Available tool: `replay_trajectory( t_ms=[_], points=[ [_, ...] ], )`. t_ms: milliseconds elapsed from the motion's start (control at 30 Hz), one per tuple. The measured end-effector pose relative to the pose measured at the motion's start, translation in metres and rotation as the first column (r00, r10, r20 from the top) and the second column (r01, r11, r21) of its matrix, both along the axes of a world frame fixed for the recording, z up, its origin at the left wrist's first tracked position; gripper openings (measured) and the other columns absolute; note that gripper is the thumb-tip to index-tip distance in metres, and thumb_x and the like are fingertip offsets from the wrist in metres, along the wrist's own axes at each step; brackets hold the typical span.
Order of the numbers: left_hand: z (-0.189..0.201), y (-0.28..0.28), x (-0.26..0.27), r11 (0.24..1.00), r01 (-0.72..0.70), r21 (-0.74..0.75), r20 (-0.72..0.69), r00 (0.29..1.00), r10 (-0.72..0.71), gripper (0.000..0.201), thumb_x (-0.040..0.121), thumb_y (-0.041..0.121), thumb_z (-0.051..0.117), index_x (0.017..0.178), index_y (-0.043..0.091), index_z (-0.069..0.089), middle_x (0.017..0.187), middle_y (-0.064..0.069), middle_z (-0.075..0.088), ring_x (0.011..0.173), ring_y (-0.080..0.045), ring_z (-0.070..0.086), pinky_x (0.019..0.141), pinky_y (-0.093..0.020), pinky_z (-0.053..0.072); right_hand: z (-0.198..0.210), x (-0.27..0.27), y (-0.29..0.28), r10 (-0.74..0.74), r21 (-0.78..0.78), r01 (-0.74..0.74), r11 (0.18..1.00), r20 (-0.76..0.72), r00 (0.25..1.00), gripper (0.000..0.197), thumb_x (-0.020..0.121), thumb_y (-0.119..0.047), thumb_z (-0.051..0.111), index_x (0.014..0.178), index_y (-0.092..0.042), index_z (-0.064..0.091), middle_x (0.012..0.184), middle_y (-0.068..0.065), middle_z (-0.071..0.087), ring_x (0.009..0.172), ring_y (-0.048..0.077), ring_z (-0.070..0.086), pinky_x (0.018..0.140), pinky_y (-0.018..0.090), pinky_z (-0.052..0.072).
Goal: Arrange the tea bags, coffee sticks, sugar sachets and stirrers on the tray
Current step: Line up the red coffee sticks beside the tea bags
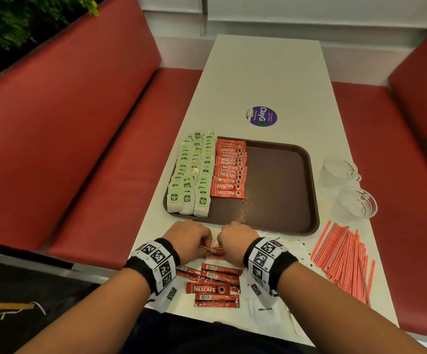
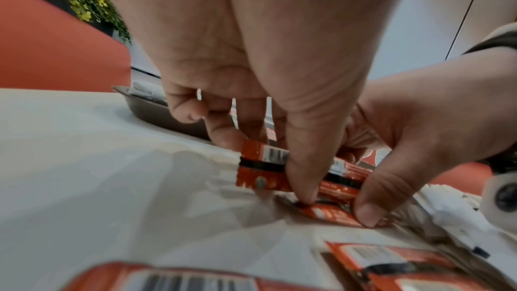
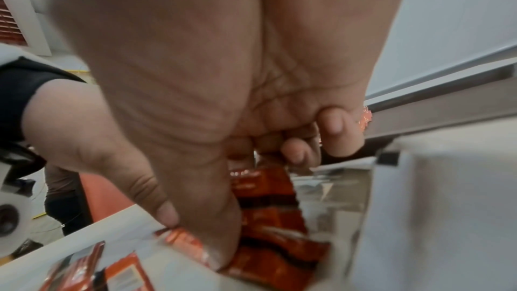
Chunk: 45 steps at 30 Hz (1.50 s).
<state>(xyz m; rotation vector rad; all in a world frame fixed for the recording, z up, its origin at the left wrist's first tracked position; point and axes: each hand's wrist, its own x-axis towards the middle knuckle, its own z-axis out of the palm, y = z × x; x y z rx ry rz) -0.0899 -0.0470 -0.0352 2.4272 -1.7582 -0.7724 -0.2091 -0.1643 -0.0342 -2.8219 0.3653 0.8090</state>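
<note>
**Q:** While the tea bags (image 1: 191, 172) already fill the left end of the tray (image 1: 281, 190), what occupies the hands in front of it?

**A:** Both work a small bundle of coffee sticks (image 1: 213, 250) on the table just before the tray's near rim. The left hand (image 1: 188, 238) curls round one end, thumb pressing from the front; the right hand (image 1: 236, 240) pinches the other end, probably squaring the sticks so they land as one neat batch.

**Q:** Why that spot on the tray?

**A:** A column of placed sticks (image 1: 229, 169) sits right of the tea bags, so the bundle likely goes beside or below it.

**Q:** And right of the tray?

**A:** Loose sticks (image 1: 213, 282) and sugar sachets (image 1: 268, 309) wait nearer the person; stirrers (image 1: 345, 256) lie off its right corner, beside two glass cups (image 1: 347, 185).
</note>
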Motion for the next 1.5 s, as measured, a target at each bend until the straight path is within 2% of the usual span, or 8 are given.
replay_trajectory(
  t_ms=[300,533,733,933,1133,1267,1367,1500],
  points=[
    [0.014,0.009,0.011,0.976,-0.126,-0.176,-0.125,0.987,0.105,0.024,0.08,0.026,0.076,0.076,0.033,0.053,0.068,0.02,0.052,0.063,0.001,0.047,0.059,-0.012,0.031,0.016,0.002,-0.006,-0.1,0.177,0.082,0.981,0.1,0.99,0.027,0.095,-0.009,0.051,0.121,-0.015,0.044,0.103,0.012,0.06,0.095,0.032,0.057,0.078,0.039,0.046],
    [0.028,0.005,0.027,0.94,-0.226,-0.255,-0.268,0.951,0.156,0.027,0.075,0.037,0.083,0.075,0.03,0.057,0.068,0.026,0.06,0.063,-0.001,0.053,0.06,-0.013,0.04,0.022,-0.004,-0.03,-0.268,0.379,0.197,0.904,0.145,0.952,0.018,0.101,-0.014,0.039,0.095,-0.024,0.053,0.087,-0.001,0.06,0.085,0.024,0.058,0.07,0.034,0.044],
    [0.023,-0.011,0.031,0.886,-0.307,-0.347,-0.23,0.944,0.237,0.025,0.079,0.026,0.081,0.071,0.029,0.058,0.064,0.016,0.058,0.061,0.0,0.053,0.058,-0.016,0.035,0.021,-0.024,-0.053,-0.633,0.584,0.429,0.689,0.198,0.748,0.02,0.1,-0.019,0.049,0.088,-0.014,0.064,0.073,0.0,0.061,0.063,0.013,0.052,0.059,0.03,0.04],
    [0.015,-0.04,0.016,0.85,-0.193,-0.491,-0.219,0.971,0.094,0.035,0.074,0.009,0.079,0.075,0.033,0.054,0.079,0.015,0.057,0.072,-0.003,0.051,0.064,-0.025,0.045,0.017,-0.03,-0.062,-0.767,0.735,0.404,0.545,0.243,0.594,0.044,0.101,-0.046,0.051,0.081,-0.01,0.066,0.073,0.014,0.064,0.062,0.024,0.056,0.062,0.038,0.045],
    [0.013,-0.063,0.015,0.89,-0.063,-0.451,-0.185,0.982,-0.024,0.023,0.075,0.034,0.082,0.077,0.03,0.059,0.08,0.015,0.055,0.074,-0.002,0.051,0.064,-0.022,0.041,0.014,-0.029,-0.073,-0.752,0.706,0.401,0.583,0.283,0.595,0.011,0.094,-0.027,0.067,0.085,-0.019,0.067,0.077,-0.002,0.067,0.069,0.013,0.059,0.07,0.033,0.05],
    [0.014,-0.071,0.023,0.901,-0.148,-0.407,-0.257,0.966,0.042,0.009,0.084,0.031,0.074,0.084,0.033,0.066,0.082,0.016,0.06,0.079,-0.005,0.054,0.073,-0.03,0.048,0.013,-0.03,-0.08,-0.772,0.685,0.436,0.583,0.301,0.56,0.01,0.094,-0.026,0.067,0.087,-0.02,0.066,0.08,-0.001,0.069,0.073,0.015,0.062,0.071,0.033,0.052],
    [0.006,-0.082,0.032,0.909,-0.204,-0.362,-0.146,0.976,0.161,0.01,0.087,0.027,0.071,0.089,0.035,0.066,0.083,0.015,0.056,0.081,-0.009,0.052,0.076,-0.03,0.043,0.013,-0.03,-0.084,-0.81,0.697,0.47,0.541,0.28,0.516,0.012,0.1,-0.024,0.057,0.091,-0.02,0.064,0.074,-0.007,0.062,0.061,0.007,0.053,0.059,0.024,0.043],
    [-0.011,-0.099,0.046,0.948,-0.233,-0.217,0.04,0.968,0.247,0.012,0.087,0.034,0.071,0.087,0.041,0.061,0.086,0.014,0.068,0.091,-0.016,0.057,0.092,-0.039,0.046,0.013,-0.032,-0.088,-0.842,0.69,0.521,0.502,0.254,0.476,0.018,0.105,-0.033,0.045,0.104,-0.018,0.056,0.086,0.001,0.065,0.073,0.013,0.058,0.061,0.025,0.041]
  ],
)
